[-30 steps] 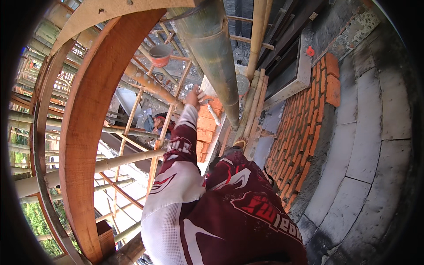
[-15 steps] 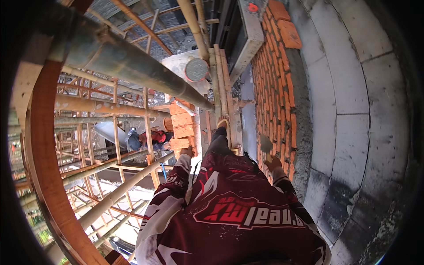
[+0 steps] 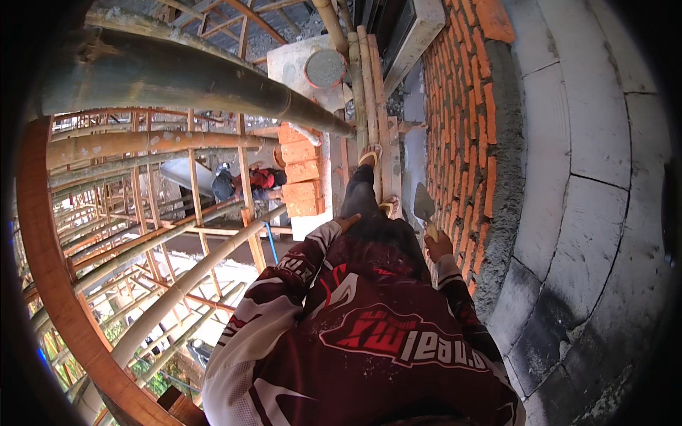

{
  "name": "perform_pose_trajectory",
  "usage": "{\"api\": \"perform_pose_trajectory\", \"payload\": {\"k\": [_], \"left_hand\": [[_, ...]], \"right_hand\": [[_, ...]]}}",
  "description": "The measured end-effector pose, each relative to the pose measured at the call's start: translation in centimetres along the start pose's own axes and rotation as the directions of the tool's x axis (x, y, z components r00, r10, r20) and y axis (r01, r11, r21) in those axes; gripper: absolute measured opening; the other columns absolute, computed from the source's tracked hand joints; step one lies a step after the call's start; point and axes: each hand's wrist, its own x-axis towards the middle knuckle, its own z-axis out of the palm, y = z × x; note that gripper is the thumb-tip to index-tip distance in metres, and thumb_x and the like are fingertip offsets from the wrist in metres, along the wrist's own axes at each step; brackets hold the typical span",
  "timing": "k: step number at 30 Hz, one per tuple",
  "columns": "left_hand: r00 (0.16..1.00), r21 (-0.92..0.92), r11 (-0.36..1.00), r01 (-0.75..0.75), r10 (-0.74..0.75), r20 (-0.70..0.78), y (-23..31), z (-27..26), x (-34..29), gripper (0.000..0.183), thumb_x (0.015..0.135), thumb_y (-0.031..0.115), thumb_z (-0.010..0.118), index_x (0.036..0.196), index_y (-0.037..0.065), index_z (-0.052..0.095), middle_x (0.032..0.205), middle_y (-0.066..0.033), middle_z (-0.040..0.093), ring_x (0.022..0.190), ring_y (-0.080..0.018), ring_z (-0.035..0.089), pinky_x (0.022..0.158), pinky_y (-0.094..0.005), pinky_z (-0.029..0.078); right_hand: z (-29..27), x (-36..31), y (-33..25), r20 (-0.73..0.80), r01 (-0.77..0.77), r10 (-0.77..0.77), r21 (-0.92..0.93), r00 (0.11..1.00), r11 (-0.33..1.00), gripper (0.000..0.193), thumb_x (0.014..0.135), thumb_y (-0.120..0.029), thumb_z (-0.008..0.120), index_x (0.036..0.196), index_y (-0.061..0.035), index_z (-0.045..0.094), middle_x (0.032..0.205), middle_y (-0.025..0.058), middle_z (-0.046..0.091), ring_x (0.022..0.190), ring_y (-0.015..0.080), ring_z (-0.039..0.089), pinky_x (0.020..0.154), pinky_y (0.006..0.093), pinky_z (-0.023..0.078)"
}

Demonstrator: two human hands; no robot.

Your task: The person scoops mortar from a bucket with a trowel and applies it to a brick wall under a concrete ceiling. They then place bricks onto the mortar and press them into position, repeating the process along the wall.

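A maroon-and-white shirt (image 3: 383, 312) is filling the near view. The right hand (image 3: 439, 246) is closing its fingers round the handle of a trowel (image 3: 424, 206), whose blade is pointing away from the body, just left of the brickwork (whether it is touching, I cannot tell). The left hand (image 3: 348, 222) is resting against the dark trousers (image 3: 362, 195); its fingers are partly hidden, so I cannot tell whether they are spread or pinching anything. Grey mortar (image 3: 506, 163) is bordering the brickwork (image 3: 460, 142) on its right, with pale blocks (image 3: 543, 163) curving beyond. Sandals (image 3: 370, 155) are showing ahead of the trousers. Loose bricks (image 3: 302, 170) are lying stacked to the left, and a co-worker (image 3: 264, 178) is showing beside them through the scaffold. A thick bamboo pole (image 3: 192, 82) is slanting across, and farther off a bucket (image 3: 325, 68) is holding grey mix.
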Motion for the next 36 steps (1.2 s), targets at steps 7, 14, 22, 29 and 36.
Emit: {"api": "perform_pose_trajectory", "payload": {"k": [7, 14, 22, 29, 36], "left_hand": [[0.934, 0.062, 0.992, -0.113, 0.128, -0.333, -1.6, -0.5, -0.5, 0.067, 0.086, 0.061, 0.068, 0.113, -0.001, 0.073, 0.111, -0.0225, 0.073, 0.108, -0.0377, 0.069, 0.095, -0.0418, 0.053], [0.902, 0.143, 0.989, 0.040, 0.026, -0.430, -8.1, -0.6, 7.5, 0.046, 0.099, 0.044, 0.055, 0.098, 0.003, 0.073, 0.087, -0.0226, 0.073, 0.085, -0.0362, 0.072, 0.078, -0.0455, 0.056], [0.807, -0.254, 0.967, 0.011, -0.158, -0.568, -17.2, -0.3, 20.9, 0.065, 0.085, 0.019, 0.075, 0.139, 0.002, 0.042, 0.095, -0.0178, 0.073, 0.092, -0.0345, 0.072, 0.082, -0.0436, 0.057], [0.733, -0.663, 0.738, 0.126, -0.520, -0.439, -21.4, -7.2, 33.4, 0.075, 0.086, 0.042, 0.079, 0.140, 0.002, 0.047, 0.123, -0.0210, 0.064, 0.102, -0.0314, 0.066, 0.086, -0.0509, 0.053], [0.714, -0.933, 0.359, 0.024, -0.660, -0.235, -21.3, -13.7, 42.5, 0.090, 0.087, 0.067, 0.068, 0.149, 0.007, 0.043, 0.142, -0.0182, 0.050, 0.128, -0.0395, 0.048, 0.103, -0.0583, 0.041]], "right_hand": [[2.1, 4.8, 0.0, 0.048, 0.059, -0.044, -0.399, 0.998, 0.915, 0.053, 0.086, -0.045, 0.067, 0.113, 0.0006, 0.065, 0.111, 0.0268, 0.069, 0.108, 0.0435, 0.066, 0.094, 0.0484, 0.051], [7.0, 15.8, -1.1, 0.056, 0.005, 0.024, -0.467, 0.998, 0.884, 0.051, 0.090, -0.039, 0.068, 0.119, 0.0022, 0.064, 0.120, 0.0290, 0.067, 0.118, 0.0433, 0.062, 0.100, 0.0478, 0.050], [16.1, 38.9, -1.1, 0.063, -0.025, 0.083, -0.625, 0.995, 0.780, 0.048, 0.091, -0.031, 0.068, 0.120, 0.0065, 0.061, 0.118, 0.0303, 0.067, 0.113, 0.0434, 0.065, 0.098, 0.0486, 0.053], [27.4, 56.8, -6.6, -0.038, 0.257, -0.299, -0.413, 0.954, 0.874, 0.046, 0.090, -0.025, 0.066, 0.118, 0.0106, 0.055, 0.109, 0.0361, 0.064, 0.108, 0.0509, 0.062, 0.094, 0.0531, 0.051], [34.5, 64.9, -7.1, -0.046, 0.409, -0.455, -0.361, 0.889, 0.838, 0.047, 0.088, -0.016, 0.065, 0.128, 0.0064, 0.053, 0.125, 0.0343, 0.058, 0.115, 0.0476, 0.058, 0.100, 0.0501, 0.047]]}}
